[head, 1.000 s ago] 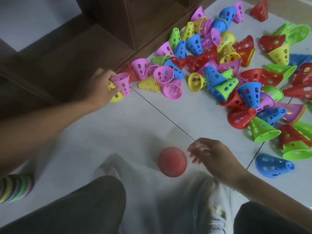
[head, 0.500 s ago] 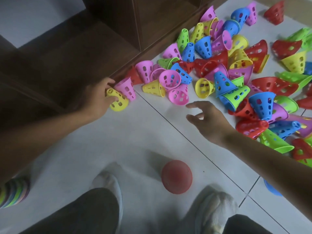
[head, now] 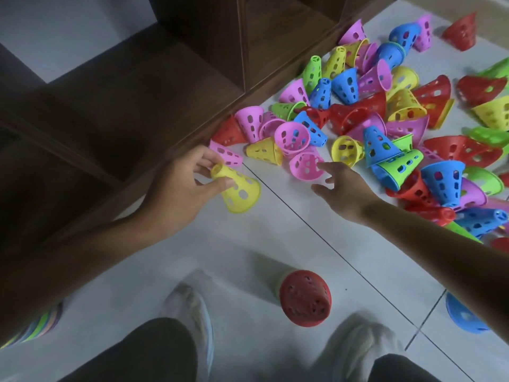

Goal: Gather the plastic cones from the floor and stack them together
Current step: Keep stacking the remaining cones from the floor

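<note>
The left hand (head: 181, 183) holds a yellow cone (head: 239, 191) by its small end, with the thumb on one side and the fingers curled round the other. The cone's wide end points down and to the right, just above the white tile floor (head: 275, 238). Right behind that hand lies a pink cone (head: 227, 155) on its side, next to the edge of the dark wooden shelf (head: 137, 92). The right hand (head: 341, 188) reaches out over the floor with its fingers spread and loose, and it holds nothing. One fingertip is right at the rim of another pink cone (head: 304, 166) that lies with its open mouth facing up; I cannot tell if it touches. Past both hands is a big messy pile of cones (head: 385, 114) in pink, blue, red, green and yellow, lying every which way along the shelf and out across the floor to the right. Near the feet, a red cone (head: 305, 299) stands on the floor with a bit of yellow showing under it. A blue cone (head: 462, 318) peeks out from under the right arm. At the bottom are two light shoes (head: 192, 312) and dark trouser legs. A stripy stack of cones (head: 35, 326) shows at the left edge.
</note>
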A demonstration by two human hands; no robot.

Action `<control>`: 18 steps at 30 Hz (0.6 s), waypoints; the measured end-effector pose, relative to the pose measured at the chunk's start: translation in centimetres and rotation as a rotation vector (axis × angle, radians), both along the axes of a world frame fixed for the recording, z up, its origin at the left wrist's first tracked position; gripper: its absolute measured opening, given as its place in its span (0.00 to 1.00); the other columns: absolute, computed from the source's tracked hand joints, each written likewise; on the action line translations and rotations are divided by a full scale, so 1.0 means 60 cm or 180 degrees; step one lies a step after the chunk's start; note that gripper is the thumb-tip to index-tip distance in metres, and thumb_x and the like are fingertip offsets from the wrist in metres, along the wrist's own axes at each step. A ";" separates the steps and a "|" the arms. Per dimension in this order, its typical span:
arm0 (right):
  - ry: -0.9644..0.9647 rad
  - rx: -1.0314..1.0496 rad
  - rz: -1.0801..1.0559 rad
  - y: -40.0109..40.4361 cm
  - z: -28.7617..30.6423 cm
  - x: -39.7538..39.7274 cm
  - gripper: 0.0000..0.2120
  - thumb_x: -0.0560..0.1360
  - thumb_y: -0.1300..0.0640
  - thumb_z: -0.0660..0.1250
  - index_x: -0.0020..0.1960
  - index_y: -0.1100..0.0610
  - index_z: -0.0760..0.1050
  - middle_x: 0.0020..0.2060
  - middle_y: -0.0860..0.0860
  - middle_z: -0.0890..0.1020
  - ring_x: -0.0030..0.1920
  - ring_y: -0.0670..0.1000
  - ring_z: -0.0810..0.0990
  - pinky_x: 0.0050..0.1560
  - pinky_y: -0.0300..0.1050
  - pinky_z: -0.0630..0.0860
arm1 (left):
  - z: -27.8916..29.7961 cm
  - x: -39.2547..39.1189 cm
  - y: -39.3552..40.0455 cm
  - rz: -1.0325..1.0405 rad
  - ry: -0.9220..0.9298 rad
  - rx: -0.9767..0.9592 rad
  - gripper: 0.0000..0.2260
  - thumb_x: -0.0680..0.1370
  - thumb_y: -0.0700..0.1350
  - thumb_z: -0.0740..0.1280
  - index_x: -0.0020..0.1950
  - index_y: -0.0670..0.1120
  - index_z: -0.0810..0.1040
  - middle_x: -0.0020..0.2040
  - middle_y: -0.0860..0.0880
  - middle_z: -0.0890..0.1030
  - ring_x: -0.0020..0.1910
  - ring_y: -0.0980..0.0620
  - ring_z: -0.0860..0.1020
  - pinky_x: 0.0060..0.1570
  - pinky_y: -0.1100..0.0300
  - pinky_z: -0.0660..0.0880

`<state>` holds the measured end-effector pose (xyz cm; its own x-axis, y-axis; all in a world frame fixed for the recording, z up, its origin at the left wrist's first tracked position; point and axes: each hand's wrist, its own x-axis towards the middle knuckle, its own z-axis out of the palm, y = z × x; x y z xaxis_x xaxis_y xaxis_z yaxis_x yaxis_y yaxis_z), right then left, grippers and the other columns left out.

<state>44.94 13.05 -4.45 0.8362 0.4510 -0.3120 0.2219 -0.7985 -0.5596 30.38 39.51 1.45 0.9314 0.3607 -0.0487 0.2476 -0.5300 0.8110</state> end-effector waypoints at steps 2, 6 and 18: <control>-0.0061 0.0023 -0.0065 -0.005 0.004 -0.008 0.26 0.79 0.54 0.68 0.75 0.56 0.67 0.69 0.54 0.73 0.60 0.53 0.79 0.57 0.38 0.69 | 0.018 -0.003 -0.015 -0.0166 -0.0052 -0.0120 0.11 0.73 0.46 0.78 0.53 0.52 0.81 0.48 0.54 0.84 0.50 0.57 0.82 0.46 0.59 0.78; -0.0059 0.0180 -0.0279 -0.026 0.019 -0.034 0.23 0.78 0.62 0.64 0.73 0.53 0.70 0.65 0.52 0.77 0.58 0.49 0.80 0.53 0.36 0.70 | 0.051 -0.011 -0.052 -0.0525 -0.0150 -0.0450 0.12 0.73 0.50 0.77 0.54 0.52 0.82 0.50 0.53 0.84 0.51 0.55 0.82 0.46 0.64 0.78; 0.0025 0.1239 -0.0999 -0.088 0.056 -0.137 0.08 0.78 0.59 0.70 0.54 0.48 0.79 0.45 0.42 0.83 0.46 0.48 0.82 0.51 0.50 0.81 | 0.113 -0.074 -0.142 -0.1290 -0.0103 -0.0734 0.15 0.72 0.54 0.77 0.57 0.54 0.81 0.52 0.58 0.84 0.56 0.55 0.81 0.52 0.55 0.80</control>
